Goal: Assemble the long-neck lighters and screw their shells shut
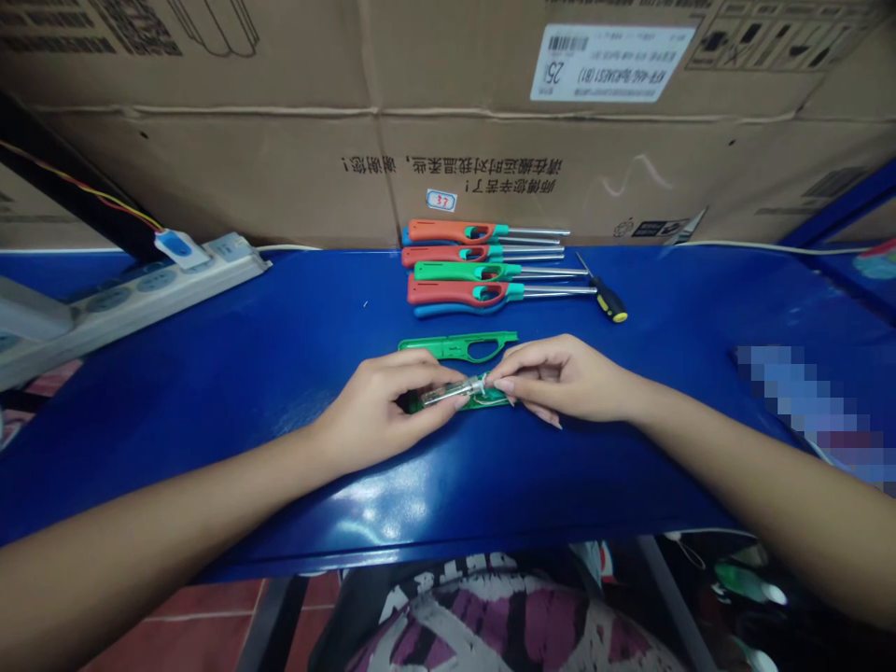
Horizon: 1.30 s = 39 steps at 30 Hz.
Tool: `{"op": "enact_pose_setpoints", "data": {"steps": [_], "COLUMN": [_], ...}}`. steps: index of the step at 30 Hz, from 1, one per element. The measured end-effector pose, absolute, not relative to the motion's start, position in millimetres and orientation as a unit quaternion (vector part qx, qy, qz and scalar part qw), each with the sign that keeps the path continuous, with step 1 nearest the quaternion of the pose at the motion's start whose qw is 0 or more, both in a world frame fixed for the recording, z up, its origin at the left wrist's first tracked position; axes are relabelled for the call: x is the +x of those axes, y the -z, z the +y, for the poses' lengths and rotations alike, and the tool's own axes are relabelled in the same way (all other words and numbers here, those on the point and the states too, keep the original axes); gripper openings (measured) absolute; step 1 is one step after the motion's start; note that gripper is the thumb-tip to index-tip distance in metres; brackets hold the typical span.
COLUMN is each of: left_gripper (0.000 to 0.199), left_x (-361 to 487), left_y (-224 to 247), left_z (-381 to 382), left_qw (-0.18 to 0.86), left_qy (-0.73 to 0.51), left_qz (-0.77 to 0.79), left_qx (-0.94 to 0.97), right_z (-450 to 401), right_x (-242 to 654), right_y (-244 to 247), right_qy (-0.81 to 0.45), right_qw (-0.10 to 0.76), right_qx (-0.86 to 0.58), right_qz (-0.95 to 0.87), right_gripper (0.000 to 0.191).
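Observation:
My left hand (396,401) pinches a clear lighter fuel tank (442,392) with a metal end, between thumb and fingers. At that end, my right hand (570,378) is closed in a pinch beside a small white part; what its fingertips grip is too small to make out. Under both hands lies a green lighter half-shell (490,399), partly covered, with a thin pale wire or tube over it. Just beyond, the matching green half-shell (448,348) rests on the table with its trigger opening to the right.
Several assembled lighters (458,291) in orange, red, green and blue lie in a row at the back of the blue table (280,355). Right of them is a black-and-yellow screwdriver (610,301). A power strip (133,299) sits at left; a cardboard box (280,177) stands behind.

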<state>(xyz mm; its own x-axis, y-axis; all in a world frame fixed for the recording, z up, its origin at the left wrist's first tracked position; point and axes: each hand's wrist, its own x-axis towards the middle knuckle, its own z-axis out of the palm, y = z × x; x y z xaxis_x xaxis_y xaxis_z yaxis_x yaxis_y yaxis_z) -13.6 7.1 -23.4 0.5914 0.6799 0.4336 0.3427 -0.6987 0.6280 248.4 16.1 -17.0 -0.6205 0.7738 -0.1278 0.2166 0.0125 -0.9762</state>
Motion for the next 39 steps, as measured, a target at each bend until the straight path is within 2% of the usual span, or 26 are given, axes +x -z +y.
{"op": "enact_pose_setpoints", "data": {"steps": [39], "left_gripper": [0.017], "left_x": [-11.8], "left_y": [23.6], "left_z": [5.0], "left_qw": [0.243], "left_qy": [-0.335], "left_qz": [0.274], "left_qx": [0.868], "right_z": [12.1], "right_x": [245.9], "right_y": [15.0], "right_qy": [-0.583], "right_qw": [0.222], "right_qx": [-0.364], "right_qz": [-0.691], "right_gripper": [0.03]}}
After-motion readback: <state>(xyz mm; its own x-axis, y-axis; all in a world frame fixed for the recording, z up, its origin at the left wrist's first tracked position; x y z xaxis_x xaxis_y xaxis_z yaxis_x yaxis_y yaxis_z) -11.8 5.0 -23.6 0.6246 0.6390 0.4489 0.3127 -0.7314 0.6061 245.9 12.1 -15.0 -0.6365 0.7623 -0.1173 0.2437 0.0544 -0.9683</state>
